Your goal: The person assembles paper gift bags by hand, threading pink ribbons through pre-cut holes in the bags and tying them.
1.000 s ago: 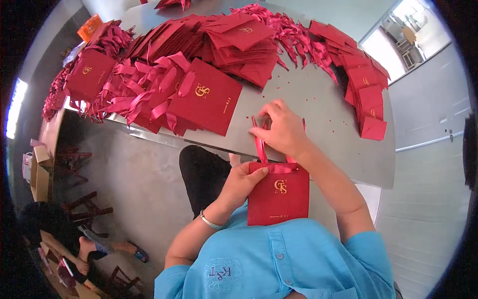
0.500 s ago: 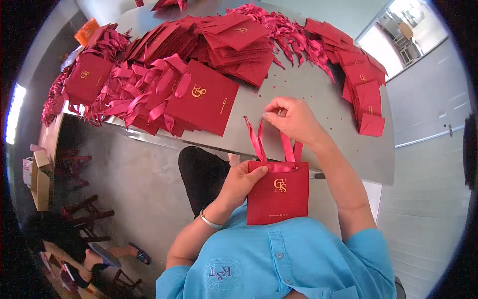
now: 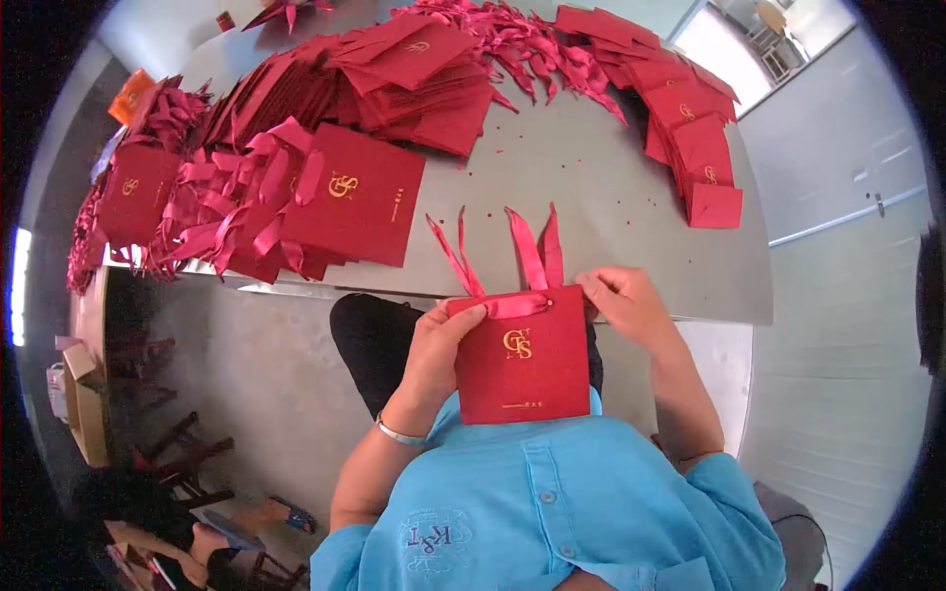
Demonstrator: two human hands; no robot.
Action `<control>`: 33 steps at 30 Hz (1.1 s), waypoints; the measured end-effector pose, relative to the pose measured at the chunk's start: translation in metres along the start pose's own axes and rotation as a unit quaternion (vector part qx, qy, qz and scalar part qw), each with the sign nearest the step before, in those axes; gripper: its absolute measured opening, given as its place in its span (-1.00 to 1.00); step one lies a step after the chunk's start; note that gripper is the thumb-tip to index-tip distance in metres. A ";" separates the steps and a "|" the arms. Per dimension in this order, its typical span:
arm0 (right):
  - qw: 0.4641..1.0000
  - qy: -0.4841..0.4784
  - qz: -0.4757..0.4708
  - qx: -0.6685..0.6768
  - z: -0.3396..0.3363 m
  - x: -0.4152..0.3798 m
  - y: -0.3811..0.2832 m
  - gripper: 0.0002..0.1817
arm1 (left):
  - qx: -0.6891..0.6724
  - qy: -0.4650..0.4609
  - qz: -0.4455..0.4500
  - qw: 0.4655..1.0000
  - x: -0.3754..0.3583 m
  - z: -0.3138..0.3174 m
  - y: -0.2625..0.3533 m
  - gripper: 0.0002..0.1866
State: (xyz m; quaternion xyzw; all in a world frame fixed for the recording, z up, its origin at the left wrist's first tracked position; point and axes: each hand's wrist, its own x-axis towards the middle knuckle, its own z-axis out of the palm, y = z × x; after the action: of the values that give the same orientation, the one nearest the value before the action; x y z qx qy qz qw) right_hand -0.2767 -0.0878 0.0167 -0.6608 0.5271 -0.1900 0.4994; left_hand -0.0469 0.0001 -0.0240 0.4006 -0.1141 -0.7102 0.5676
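A red paper gift bag [image 3: 522,364] with gold lettering stands upright before my chest. My left hand [image 3: 434,345] pinches its upper left corner, thumb on the front face. At the upper right corner, my right hand [image 3: 623,300] grips the edge between thumb and fingers; the fingertips behind the bag are hidden. A pink ribbon [image 3: 517,306] runs across the front near the top. Its loose ends [image 3: 532,251] stick up above the bag in two pairs.
Stacks of flat red bags [image 3: 414,84] lie across the far side of the grey table [image 3: 552,187]. Ribboned bags [image 3: 360,197] are piled at the left, more bags [image 3: 690,118] at the right. Wooden stools [image 3: 182,453] and another person's foot [image 3: 291,514] are at lower left.
My right hand has come down from above the ribbon ends to the bag's upper right corner. The left hand keeps its hold. The view has shifted slightly.
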 end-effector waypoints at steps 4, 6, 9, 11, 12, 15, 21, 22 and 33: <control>0.991 0.012 0.067 0.119 0.004 -0.003 -0.016 -0.67 | 0.103 0.033 0.047 0.993 -0.002 0.003 -0.005 -0.85; 0.989 -0.008 0.066 0.132 0.006 -0.003 -0.016 -0.66 | 0.114 0.023 0.072 0.991 -0.005 0.002 -0.007 -0.86; 0.990 -0.039 0.046 0.130 0.010 0.002 -0.013 -0.65 | 0.124 0.015 0.099 0.987 -0.008 0.001 -0.005 -0.86; 0.992 -0.051 0.025 0.116 0.013 0.006 -0.015 -0.64 | 0.126 0.016 0.101 0.987 -0.008 0.000 -0.003 -0.86; 0.990 -0.055 0.020 0.127 0.016 0.007 -0.022 -0.69 | 0.132 0.011 0.096 0.987 -0.007 -0.001 -0.003 -0.86; 0.990 -0.038 0.016 0.131 0.027 0.013 -0.031 -0.75 | 0.157 0.005 0.079 0.984 -0.008 0.001 0.001 -0.84; 0.992 0.032 0.004 0.119 0.033 0.022 -0.018 -0.83 | 0.163 0.001 0.058 0.985 -0.007 0.001 0.004 -0.80; 0.995 0.052 -0.005 0.085 0.034 0.022 -0.018 -0.83 | 0.158 0.002 0.050 0.986 -0.008 0.000 0.004 -0.79; 0.971 0.020 -0.146 0.190 0.018 0.038 -0.057 -0.79 | 0.145 0.086 0.381 0.909 -0.016 0.014 0.082 -0.75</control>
State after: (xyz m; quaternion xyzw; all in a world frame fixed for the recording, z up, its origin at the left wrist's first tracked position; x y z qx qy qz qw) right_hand -0.2199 -0.1160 0.0477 -0.6198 0.3893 -0.3701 0.5722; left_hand 0.0025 -0.0170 0.0432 0.4642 -0.3101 -0.3780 0.7386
